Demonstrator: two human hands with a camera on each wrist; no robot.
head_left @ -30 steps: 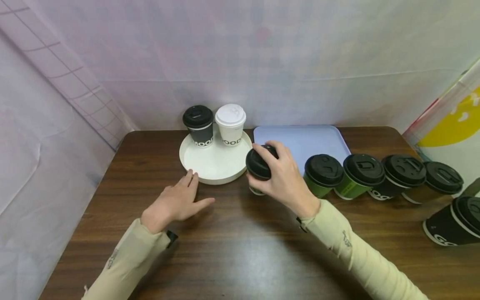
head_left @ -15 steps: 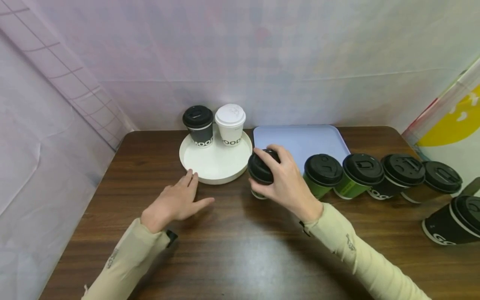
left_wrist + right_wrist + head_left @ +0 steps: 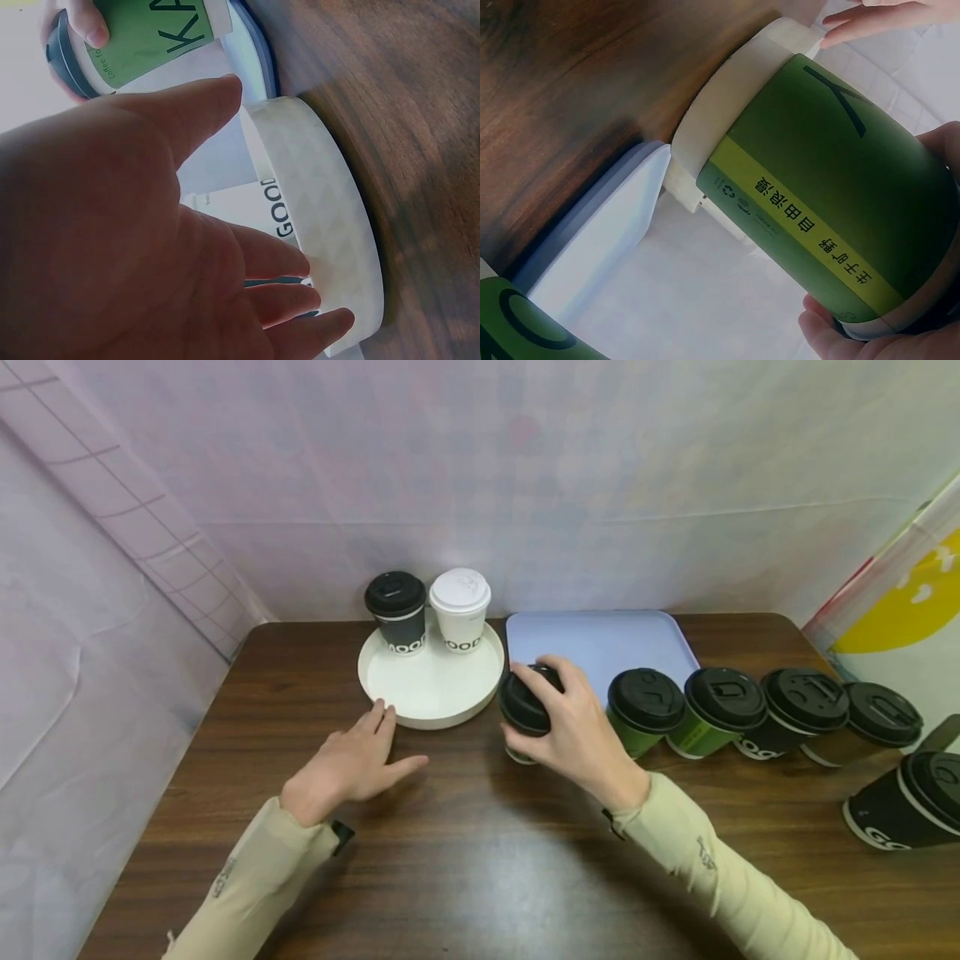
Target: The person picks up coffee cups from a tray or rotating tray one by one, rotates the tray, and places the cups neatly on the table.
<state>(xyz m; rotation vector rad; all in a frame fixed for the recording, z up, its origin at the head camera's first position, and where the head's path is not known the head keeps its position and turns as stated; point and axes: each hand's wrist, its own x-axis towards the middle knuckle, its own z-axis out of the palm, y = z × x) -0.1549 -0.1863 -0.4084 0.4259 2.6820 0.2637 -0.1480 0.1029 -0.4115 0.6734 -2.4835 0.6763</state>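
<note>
Right hand (image 3: 573, 735): thumb and fingers curled round the lid end of a green paper cup with a black domed plastic lid (image 3: 817, 172).
Held cup: just off the round white raised-rim tray (image 3: 427, 689), at its 4 o'clock; base contact with the table unclear.
Left hand (image 3: 352, 768): flat, fingers extended, tips at the tray's rim near 7 o'clock.
On the tray: a black-lidded dark paper cup (image 3: 397, 610) at 11 o'clock, a white-lidded white paper cup (image 3: 461, 614) at 1.
Lid risk: gripping so high could pop it off and drop the cup.
Rim risk: a low base could catch the rim and tip the cup.
</note>
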